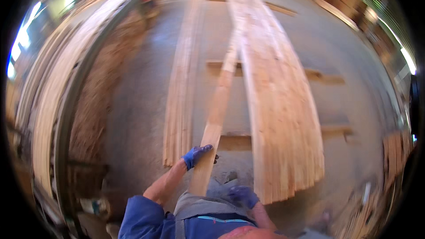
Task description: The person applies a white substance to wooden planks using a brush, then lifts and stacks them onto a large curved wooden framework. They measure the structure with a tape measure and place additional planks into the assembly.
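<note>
Two gloved hands at work over a concrete floor [141,88]. Left hand [196,154] wrapped around the near part of a long plank [217,110], which angles up and away toward the wide stack of boards [283,119]. Right hand [242,195] low beside the stack's near end; closed or loose, cannot tell. Judged progress: wide stack well built, narrower stack of boards [180,97] left of it, held plank not yet laid down. Motion blur throughout; plank's far end merges with the stack. Cross bearers [325,79] partly covered.
</note>
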